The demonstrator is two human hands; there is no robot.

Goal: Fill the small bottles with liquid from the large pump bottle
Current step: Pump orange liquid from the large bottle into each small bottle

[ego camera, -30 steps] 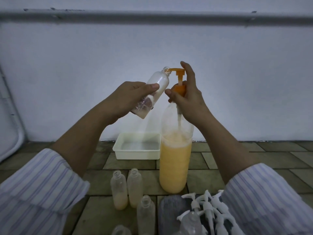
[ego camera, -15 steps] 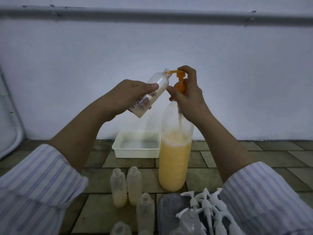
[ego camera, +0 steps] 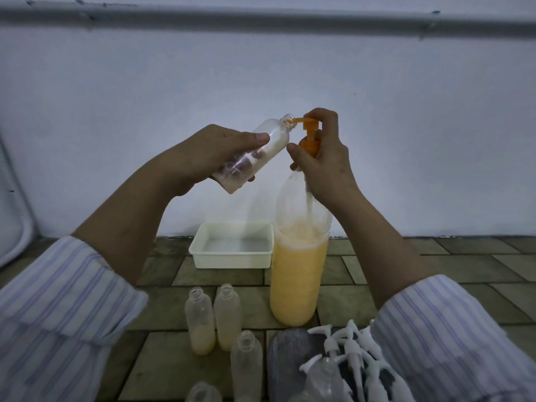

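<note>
- Small bottle [ego camera: 255, 153] is gripped by the left hand [ego camera: 208, 153], fingers and thumb curled round the body; it is tilted, neck up toward the pump.
- A little pale liquid is seen pooled at the low end of the held bottle, below the grip.
- Orange pump head [ego camera: 310, 127] is pressed from above by fingers of the right hand [ego camera: 322, 158]; the thumb and remaining fingers are wrapped round the orange collar and neck of the large pump bottle [ego camera: 297, 268].
- The pump spout is seated in the mouth of the held bottle, just between the two hands.
- Large pump bottle stands upright on the tiled floor [ego camera: 362, 274] directly under the right grip, roughly half full of orange-yellow liquid.
- White tray [ego camera: 232, 259] is set below the left grip, touching or just beside the large bottle; cannot tell which.
- Open standing bottles [ego camera: 216, 320] are grouped lower down, nearer the person, two with some liquid in them.
- White pump tops [ego camera: 351, 352] are piled below the right forearm.
</note>
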